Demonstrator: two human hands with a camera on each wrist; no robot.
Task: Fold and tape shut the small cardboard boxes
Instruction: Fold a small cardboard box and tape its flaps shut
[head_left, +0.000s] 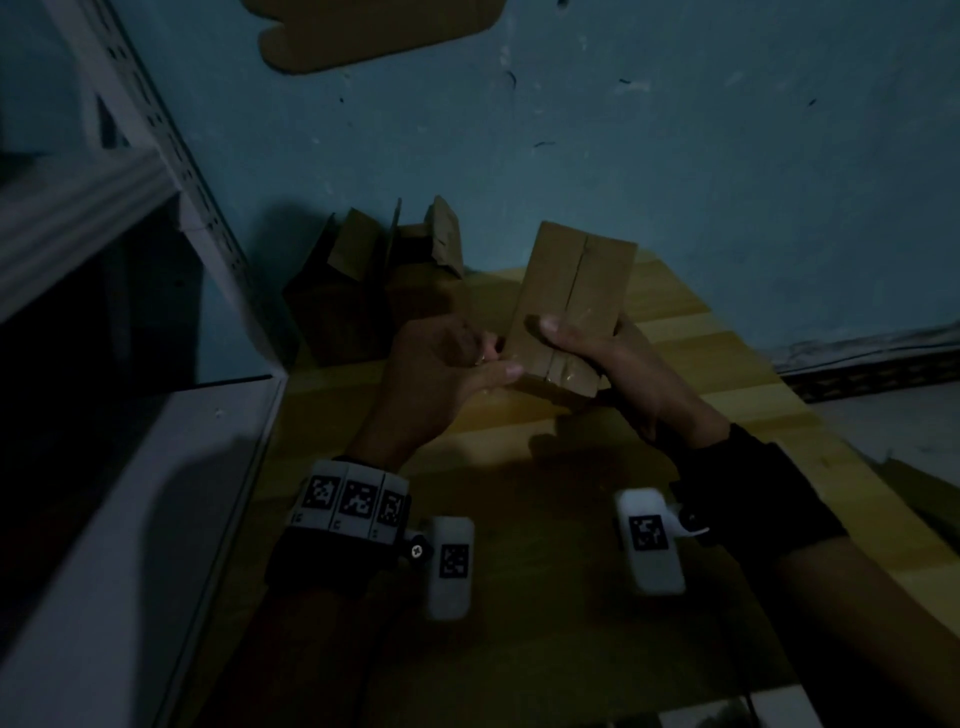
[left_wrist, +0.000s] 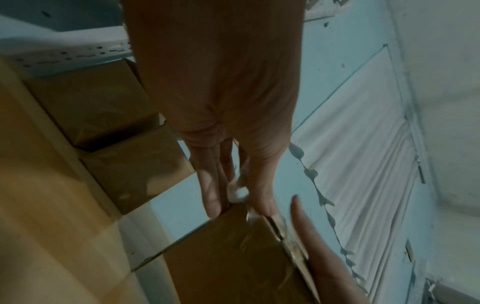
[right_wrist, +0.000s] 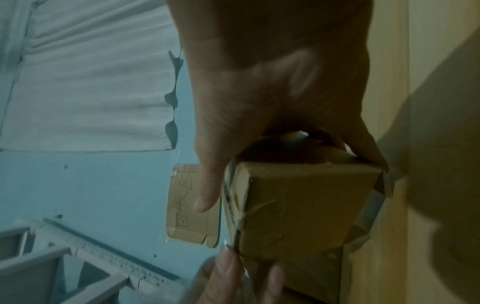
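Note:
A small brown cardboard box (head_left: 576, 280) is held tilted above the wooden table, its flaps folded shut with a seam down the middle. My right hand (head_left: 587, 340) grips its near end, thumb (right_wrist: 207, 185) on one face and fingers on the opposite side. Glossy clear tape (right_wrist: 272, 207) covers that end and wraps its edges. My left hand (head_left: 498, 357) is at the box's near left corner, where fingers and thumb pinch a bit of clear tape (left_wrist: 237, 192) against the box (left_wrist: 228, 246).
Two open cardboard boxes (head_left: 363, 291) stand at the table's back left against the blue wall. A flat cardboard blank (head_left: 363, 31) is stuck high on the wall. A white metal shelf (head_left: 130, 130) runs along the left. The wooden table (head_left: 727, 364) ends at the right.

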